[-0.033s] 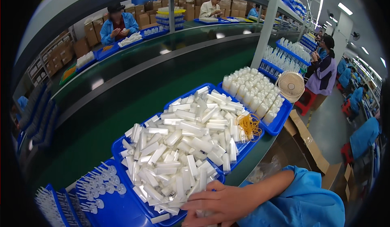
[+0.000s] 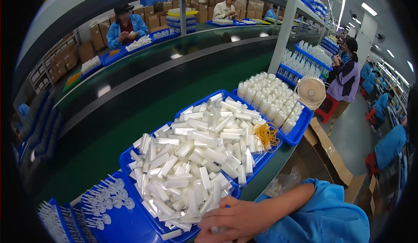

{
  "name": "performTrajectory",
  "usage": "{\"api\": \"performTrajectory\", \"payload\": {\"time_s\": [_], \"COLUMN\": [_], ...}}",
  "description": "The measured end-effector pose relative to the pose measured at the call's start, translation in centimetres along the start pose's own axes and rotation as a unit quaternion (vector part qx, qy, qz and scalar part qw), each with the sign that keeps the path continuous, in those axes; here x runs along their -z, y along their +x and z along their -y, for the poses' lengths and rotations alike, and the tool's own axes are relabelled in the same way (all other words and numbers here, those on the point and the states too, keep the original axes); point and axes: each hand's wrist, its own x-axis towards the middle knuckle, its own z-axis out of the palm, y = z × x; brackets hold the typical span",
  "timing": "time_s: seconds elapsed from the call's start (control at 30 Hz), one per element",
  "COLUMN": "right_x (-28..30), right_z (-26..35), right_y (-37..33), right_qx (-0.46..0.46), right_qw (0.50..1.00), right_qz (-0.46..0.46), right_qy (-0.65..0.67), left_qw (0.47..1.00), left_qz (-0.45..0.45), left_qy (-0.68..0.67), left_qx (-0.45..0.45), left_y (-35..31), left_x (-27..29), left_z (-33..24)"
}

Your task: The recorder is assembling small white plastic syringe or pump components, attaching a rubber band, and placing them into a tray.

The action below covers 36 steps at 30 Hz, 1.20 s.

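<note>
My right hand point(image 2: 235, 218) is at the lower edge, back of the hand upward, its forearm in a rolled-up blue sleeve. Its fingers are bent and drawn together over something whitish that they mostly cover; I cannot make out what it is. A small blue spot shows beside one finger. Just beyond the fingertips lies a large heap of white oblong pieces in clear wrappers point(image 2: 187, 156), piled over blue trays point(image 2: 126, 158). One wrapped piece point(image 2: 171, 234) lies apart at the tray's near edge. My left hand is out of the picture.
Orange rubber bands point(image 2: 266, 135) lie at the heap's right. Behind, a blue tray point(image 2: 300, 130) carries upright white bundles, near a beige fan point(image 2: 311, 90). Clear stemmed pieces point(image 2: 106, 197) lie in a left tray. A green conveyor point(image 2: 104, 143) runs behind; an open carton point(image 2: 333, 156) stands right.
My right hand has shifted very slightly, its fingertips a little further right. The heap and trays look the same.
</note>
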Motion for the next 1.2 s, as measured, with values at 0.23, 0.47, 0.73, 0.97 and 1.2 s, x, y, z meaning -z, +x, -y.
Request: {"api": "performTrajectory", "payload": {"time_s": [0.23,0.47,0.73,0.97,1.2], "right_x": [3.3,5.9,5.3,6.7,4.6], "right_z": [-5.9,-13.8,-15.8,-13.8,-8.0], "right_y": [-5.7,-12.3,-12.7,-10.2,-3.8], "right_qx": [-0.222,-0.449,-0.470,-0.446,-0.288], "right_qw": [0.968,0.792,0.784,0.824,0.932], "right_qz": [-0.119,-0.081,-0.067,-0.241,-0.214], "right_qy": [-0.018,-0.405,-0.400,-0.254,0.056], "left_qw": [0.997,0.995,0.967,0.966,0.953], "left_qz": [-0.009,-0.071,-0.129,-0.203,-0.276], "left_qy": [0.069,0.025,0.212,0.151,0.076], "left_qx": [-0.026,0.072,0.049,0.042,-0.095], "left_y": [-0.9,-0.5,-0.2,-0.3,0.4], "left_x": [1.2,-0.5,-0.9,-1.3,-1.6], "left_z": [1.4,-0.4,-0.3,-0.3,-0.3]}}
